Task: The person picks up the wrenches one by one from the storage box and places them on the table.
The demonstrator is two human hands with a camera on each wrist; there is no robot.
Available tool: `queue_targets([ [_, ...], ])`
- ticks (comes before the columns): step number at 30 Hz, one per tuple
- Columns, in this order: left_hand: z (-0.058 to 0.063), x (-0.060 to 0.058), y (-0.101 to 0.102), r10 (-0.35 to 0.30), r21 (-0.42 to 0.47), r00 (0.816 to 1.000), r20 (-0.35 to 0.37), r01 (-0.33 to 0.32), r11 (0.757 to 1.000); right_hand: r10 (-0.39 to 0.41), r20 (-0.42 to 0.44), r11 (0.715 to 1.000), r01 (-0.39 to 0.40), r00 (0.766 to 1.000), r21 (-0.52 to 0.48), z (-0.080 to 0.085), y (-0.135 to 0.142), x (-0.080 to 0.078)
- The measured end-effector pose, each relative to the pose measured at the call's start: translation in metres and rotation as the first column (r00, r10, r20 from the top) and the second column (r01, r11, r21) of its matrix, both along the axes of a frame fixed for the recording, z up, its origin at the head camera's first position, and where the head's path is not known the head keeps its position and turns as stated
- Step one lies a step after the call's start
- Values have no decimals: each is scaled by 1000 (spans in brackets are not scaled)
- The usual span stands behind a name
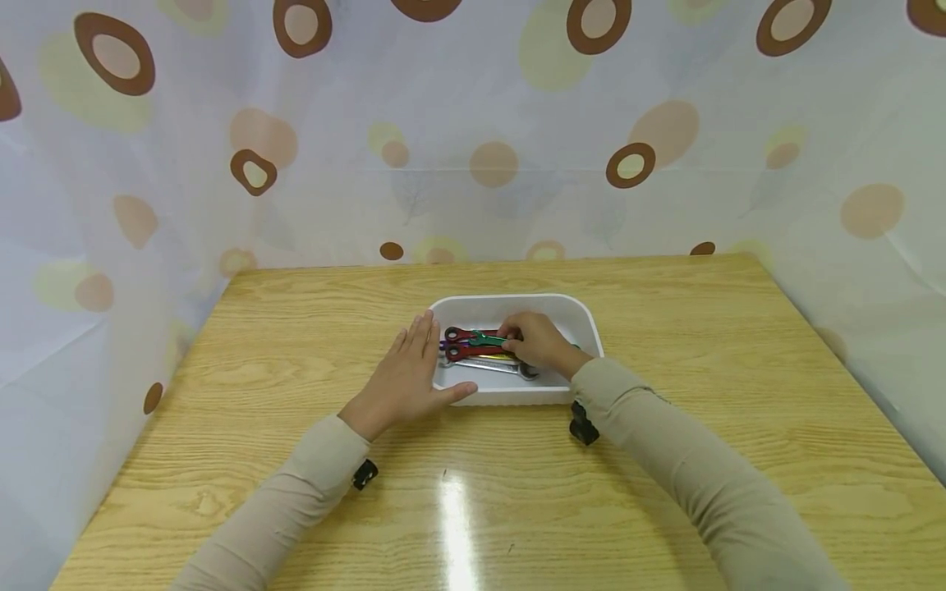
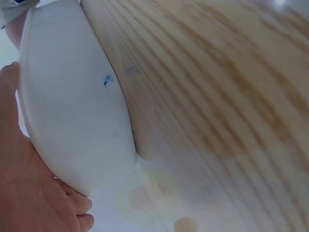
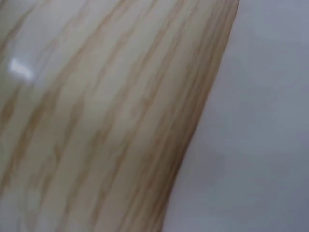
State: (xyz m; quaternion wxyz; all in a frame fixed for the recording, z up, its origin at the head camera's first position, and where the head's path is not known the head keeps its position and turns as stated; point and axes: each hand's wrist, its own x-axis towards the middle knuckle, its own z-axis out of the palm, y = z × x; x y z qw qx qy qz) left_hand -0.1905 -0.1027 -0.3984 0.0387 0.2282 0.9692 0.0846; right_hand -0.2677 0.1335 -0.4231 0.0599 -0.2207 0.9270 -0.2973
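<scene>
A white plastic bin point(image 1: 517, 397) holds several wrenches. My right hand point(image 1: 543, 341) reaches into it and pinches a green wrench point(image 1: 484, 338) between thumb and fingers. Under and around that wrench lie red ratcheting wrenches point(image 1: 476, 351), a silver wrench point(image 1: 491, 366), and partly covered purple and yellow pieces. With straight fingers and spread thumb, my left hand point(image 1: 402, 382) rests against the bin's left side. In the left wrist view, the left hand point(image 2: 29, 188) touches the rim beside the bin's outer wall point(image 2: 77, 106). The right wrist view shows only bin wall point(image 3: 256, 135) and tabletop, no hand.
The bin stands on a wood-grain table point(image 1: 310, 328). A pale curtain with brown and yellow spots point(image 1: 443, 197) hangs behind the table and along both sides. Black wrist-worn camera parts point(image 1: 584, 424) hang below the sleeves.
</scene>
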Motion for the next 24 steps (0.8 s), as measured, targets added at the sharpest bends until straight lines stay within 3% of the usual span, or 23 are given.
queue_targets([
  [10,0,0,0,2,7,1000,11,-2,1000,-10,-14,1000,10,1000,14,4,0,3],
  [18,0,-1,0,6,15,1000,20,-7,1000,-36,-28,998,35,999,-60,8,1,3],
  [24,-1,-1,0,9,15,1000,15,-10,1000,-48,24,990,51,999,-132,10,2,3],
])
